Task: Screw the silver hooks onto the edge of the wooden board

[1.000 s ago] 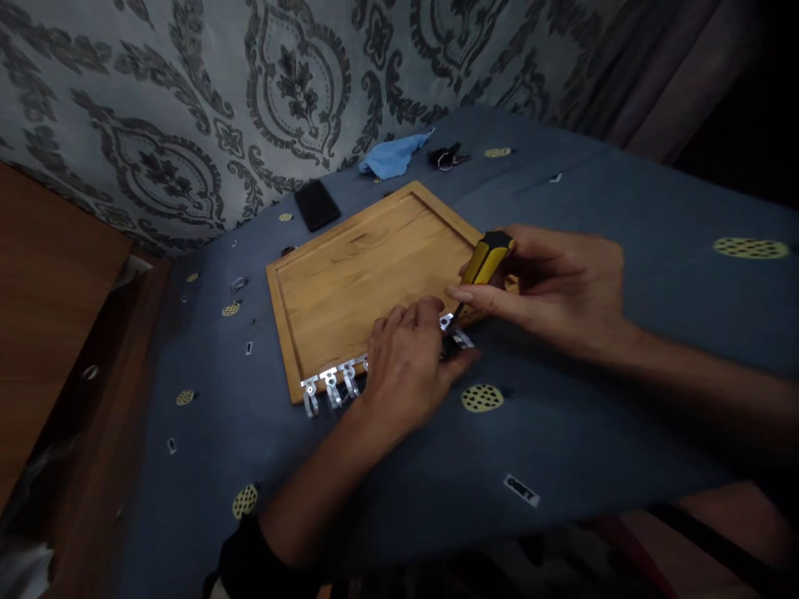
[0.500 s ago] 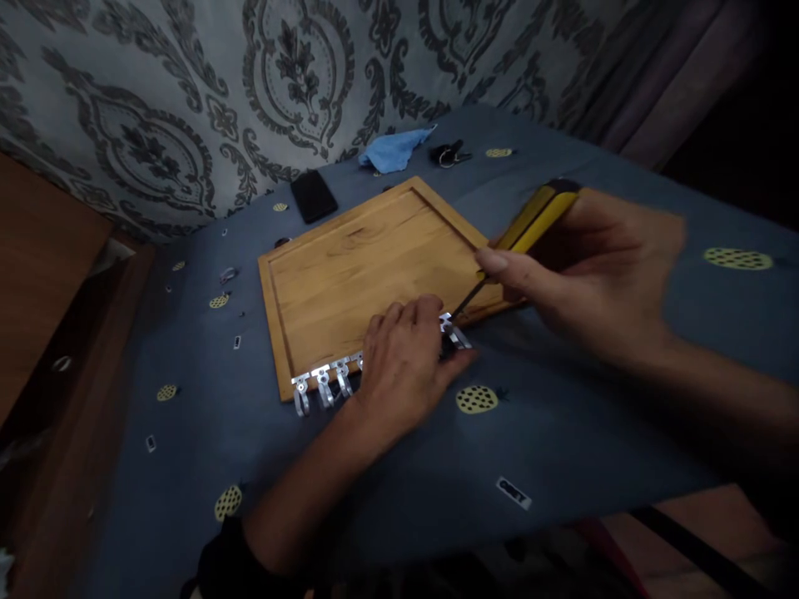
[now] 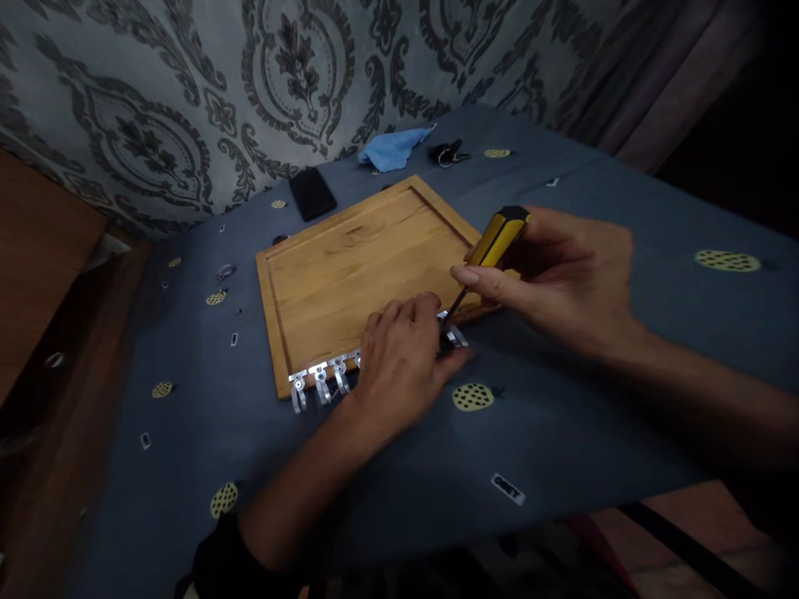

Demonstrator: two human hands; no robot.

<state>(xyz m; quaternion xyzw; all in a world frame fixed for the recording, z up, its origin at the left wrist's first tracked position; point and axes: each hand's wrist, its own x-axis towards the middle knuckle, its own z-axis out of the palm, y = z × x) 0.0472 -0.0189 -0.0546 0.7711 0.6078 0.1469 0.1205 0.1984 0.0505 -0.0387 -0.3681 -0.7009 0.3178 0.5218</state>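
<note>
A framed wooden board (image 3: 349, 266) lies on the blue cloth, with a row of shiny metal hooks (image 3: 320, 378) along its near edge. My left hand (image 3: 399, 358) grips the near edge over the hook row, fingers bent on top and thumb out in front, hiding the middle hooks. My right hand (image 3: 562, 283) holds a screwdriver (image 3: 499, 235) with a yellow and black handle. The screwdriver slants downward, its tip at the rightmost hook (image 3: 458, 336) beside my left thumb. The exact tip contact is too small to make out.
Behind the board lie a dark phone (image 3: 312, 193), a blue cloth (image 3: 395, 150) and keys (image 3: 448, 154). A loose metal hook (image 3: 225, 272) sits to the left. Patterned wall covering (image 3: 293, 75) rises behind; wooden furniture (image 3: 43, 283) stands at the left.
My right hand has moved left and down with the screwdriver, which now stands steeper, its tip lower at the rightmost hook. My left hand keeps its place on the board.
</note>
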